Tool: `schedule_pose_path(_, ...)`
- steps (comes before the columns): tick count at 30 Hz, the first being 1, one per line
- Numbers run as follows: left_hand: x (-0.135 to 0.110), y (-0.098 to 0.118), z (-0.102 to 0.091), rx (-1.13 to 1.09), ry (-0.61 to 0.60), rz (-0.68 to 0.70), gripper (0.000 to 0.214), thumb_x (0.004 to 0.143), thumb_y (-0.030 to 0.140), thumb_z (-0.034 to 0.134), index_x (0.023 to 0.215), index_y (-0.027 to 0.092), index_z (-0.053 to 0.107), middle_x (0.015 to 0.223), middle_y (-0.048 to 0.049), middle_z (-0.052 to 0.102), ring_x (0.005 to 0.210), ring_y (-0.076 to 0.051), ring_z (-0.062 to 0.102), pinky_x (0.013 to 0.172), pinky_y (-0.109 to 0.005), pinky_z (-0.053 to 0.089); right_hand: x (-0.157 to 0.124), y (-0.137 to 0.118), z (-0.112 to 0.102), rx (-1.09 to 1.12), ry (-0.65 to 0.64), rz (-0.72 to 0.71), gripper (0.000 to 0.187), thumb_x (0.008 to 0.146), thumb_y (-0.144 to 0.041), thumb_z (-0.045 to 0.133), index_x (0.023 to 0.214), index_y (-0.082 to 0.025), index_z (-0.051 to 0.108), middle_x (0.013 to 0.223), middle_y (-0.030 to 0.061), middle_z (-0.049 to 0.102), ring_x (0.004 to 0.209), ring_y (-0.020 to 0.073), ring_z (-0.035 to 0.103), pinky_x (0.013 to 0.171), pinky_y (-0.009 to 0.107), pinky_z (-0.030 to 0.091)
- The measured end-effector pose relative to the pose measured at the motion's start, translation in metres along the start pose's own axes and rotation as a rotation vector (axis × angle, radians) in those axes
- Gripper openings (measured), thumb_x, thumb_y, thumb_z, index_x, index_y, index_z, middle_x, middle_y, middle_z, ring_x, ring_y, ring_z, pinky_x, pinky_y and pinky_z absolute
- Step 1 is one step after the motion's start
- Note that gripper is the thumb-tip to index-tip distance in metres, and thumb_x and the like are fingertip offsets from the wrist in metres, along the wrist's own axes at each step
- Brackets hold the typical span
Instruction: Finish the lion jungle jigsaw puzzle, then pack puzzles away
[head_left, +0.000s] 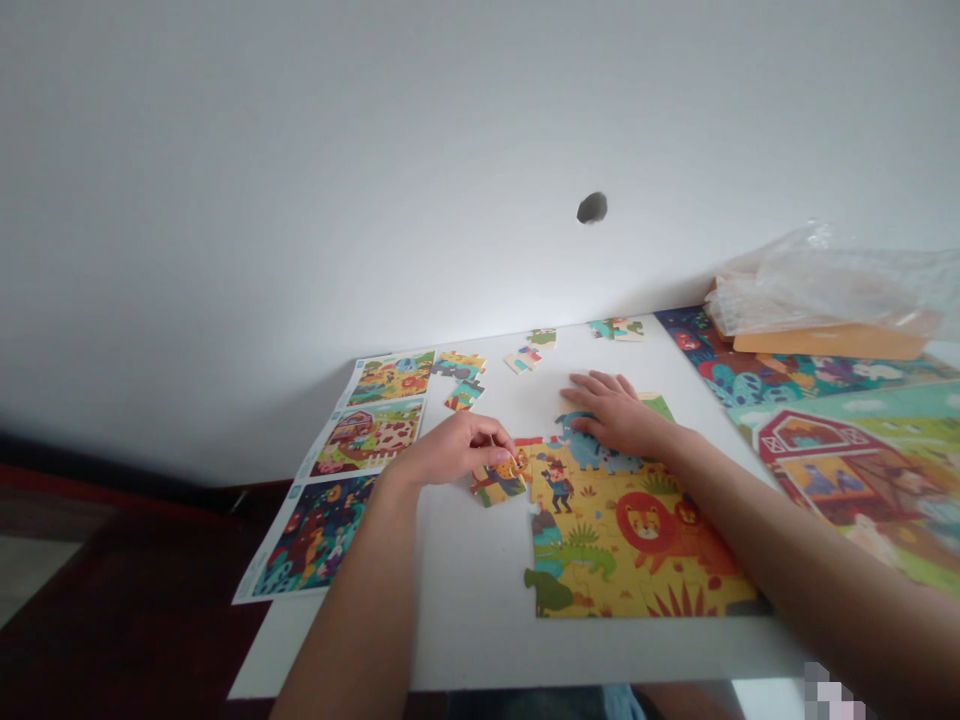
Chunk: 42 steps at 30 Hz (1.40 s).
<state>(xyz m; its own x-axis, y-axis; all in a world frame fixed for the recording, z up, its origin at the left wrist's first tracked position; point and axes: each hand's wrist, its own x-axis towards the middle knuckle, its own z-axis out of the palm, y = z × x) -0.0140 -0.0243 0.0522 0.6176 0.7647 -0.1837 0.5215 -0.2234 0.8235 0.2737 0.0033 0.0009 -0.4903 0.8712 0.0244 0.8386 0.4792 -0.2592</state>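
Note:
A partly joined jigsaw puzzle (630, 545) with a lion, a crocodile and a small figure lies on the white table (465, 590). My left hand (457, 450) pinches a loose puzzle piece (496, 483) against the puzzle's upper left edge. My right hand (619, 410) lies flat, fingers stretched out, on the puzzle's top edge over a blue elephant picture.
A picture sheet (352, 470) with three printed scenes lies at the table's left edge. Several loose pieces (461, 380) sit near the wall. Finished puzzles (847, 450) cover the right side, under a box in a plastic bag (832, 295).

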Motion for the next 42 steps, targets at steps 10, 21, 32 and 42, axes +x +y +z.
schedule_pose_path(10, 0.003, 0.013, 0.013, -0.082, -0.181, 0.225, 0.020, 0.080, 0.039, 0.074, 0.087, 0.021, 0.080, 0.089, -0.0056, 0.066, 0.077, -0.015, 0.063, 0.070, -0.026, 0.051, 0.000, 0.001, 0.003, -0.013, 0.020, -0.009, 0.052, 0.095, -0.046, 0.042, 0.145, -0.029, 0.045, 0.158, 0.0055, 0.032, 0.145, 0.0331, 0.025, 0.115, 0.061, 0.019)
schedule_pose_path(21, 0.002, 0.002, 0.001, 0.325, 0.394, 0.090, 0.014, 0.086, 0.031, 0.064, 0.082, 0.021, 0.072, 0.083, -0.0013, 0.067, 0.075, -0.015, 0.057, 0.072, -0.029, 0.044, 0.000, 0.000, 0.000, -0.009, 0.003, -0.003, 0.053, 0.096, -0.047, 0.040, 0.145, -0.029, 0.044, 0.158, 0.0052, 0.032, 0.145, 0.0335, 0.024, 0.116, 0.060, 0.018)
schedule_pose_path(32, -0.064, 0.028, 0.113, 0.611, 0.553, -0.152, 0.040, 0.078, 0.038, 0.073, 0.113, 0.021, 0.065, 0.117, -0.0096, 0.059, 0.111, -0.029, 0.055, 0.097, -0.044, 0.048, 0.000, 0.001, 0.001, 0.005, -0.001, -0.001, 0.053, 0.096, -0.047, 0.040, 0.146, -0.029, 0.044, 0.159, 0.0054, 0.031, 0.146, 0.0339, 0.023, 0.116, 0.060, 0.018)
schedule_pose_path(42, -0.091, -0.003, 0.115, 0.635, 0.564, 0.079, 0.035, 0.090, 0.020, 0.053, 0.124, 0.026, 0.063, 0.139, -0.0108, 0.050, 0.129, -0.028, 0.047, 0.107, -0.046, 0.044, 0.001, 0.002, 0.003, 0.014, 0.008, -0.007, 0.054, 0.096, -0.049, 0.039, 0.145, -0.029, 0.044, 0.158, 0.0061, 0.031, 0.145, 0.0343, 0.023, 0.115, 0.063, 0.017)
